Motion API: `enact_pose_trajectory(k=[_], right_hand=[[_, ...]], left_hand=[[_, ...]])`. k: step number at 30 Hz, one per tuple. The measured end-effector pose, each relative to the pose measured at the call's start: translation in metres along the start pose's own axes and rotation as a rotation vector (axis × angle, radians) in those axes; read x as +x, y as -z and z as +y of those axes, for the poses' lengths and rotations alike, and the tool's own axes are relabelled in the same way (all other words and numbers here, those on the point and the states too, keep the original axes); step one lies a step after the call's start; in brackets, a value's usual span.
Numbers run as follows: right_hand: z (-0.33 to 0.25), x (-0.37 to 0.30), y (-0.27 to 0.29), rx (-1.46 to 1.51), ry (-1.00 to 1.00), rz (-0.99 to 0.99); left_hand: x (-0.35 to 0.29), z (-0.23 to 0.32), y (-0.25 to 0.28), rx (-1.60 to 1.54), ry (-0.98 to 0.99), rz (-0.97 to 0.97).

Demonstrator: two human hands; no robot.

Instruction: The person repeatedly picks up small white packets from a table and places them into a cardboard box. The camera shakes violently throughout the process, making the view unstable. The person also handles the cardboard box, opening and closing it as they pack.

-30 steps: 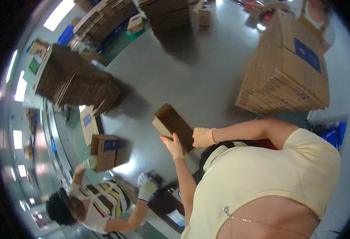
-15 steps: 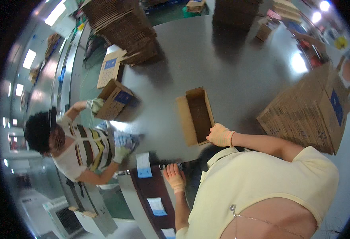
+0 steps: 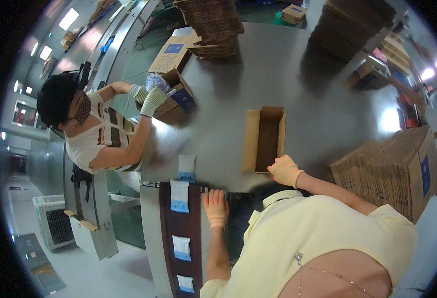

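Note:
An open cardboard box (image 3: 270, 139) stands on the grey table in front of me, its inside bare and one long flap folded out to the left. My right hand (image 3: 284, 171), in a pale striped glove, has its fingers closed over the near right corner of this box. Beside the dark conveyor belt, my left hand (image 3: 216, 208) rests on the belt's side edge with fingers stretched out, holding nothing. White-and-blue packets lie on the belt to its left; the nearest packet (image 3: 179, 196) is at the belt's end, and another packet (image 3: 187, 168) lies just past it on the table.
Across to the left, a co-worker with gloved hands (image 3: 152, 99) puts packets into another cardboard box (image 3: 181, 99). Stacks of flattened cartons stand at the right (image 3: 387, 169), far left (image 3: 213, 25) and far right (image 3: 350, 25). The dark conveyor belt (image 3: 181, 226) runs at the near left.
Packets have moved along the belt, one onto the table. The co-worker's hands have brought packets to the other box. My view has shifted; my hands keep their places on box and belt edge.

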State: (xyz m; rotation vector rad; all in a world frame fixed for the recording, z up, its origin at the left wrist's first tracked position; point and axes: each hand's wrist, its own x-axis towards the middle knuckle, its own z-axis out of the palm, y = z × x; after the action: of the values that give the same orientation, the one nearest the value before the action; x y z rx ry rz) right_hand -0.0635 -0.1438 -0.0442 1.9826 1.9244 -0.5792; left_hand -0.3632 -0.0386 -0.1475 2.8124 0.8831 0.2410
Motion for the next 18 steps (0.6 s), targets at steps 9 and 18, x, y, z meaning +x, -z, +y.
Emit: enact_pose_trajectory(k=[9, 18], right_hand=[[-0.002, 0.006, -0.004, 0.005, -0.047, -0.033], [-0.001, 0.009, -0.010, 0.024, -0.063, -0.023]], left_hand=[[0.001, -0.004, -0.009, 0.018, -0.011, 0.033], [0.004, -0.002, -0.005, 0.021, -0.031, 0.044]])
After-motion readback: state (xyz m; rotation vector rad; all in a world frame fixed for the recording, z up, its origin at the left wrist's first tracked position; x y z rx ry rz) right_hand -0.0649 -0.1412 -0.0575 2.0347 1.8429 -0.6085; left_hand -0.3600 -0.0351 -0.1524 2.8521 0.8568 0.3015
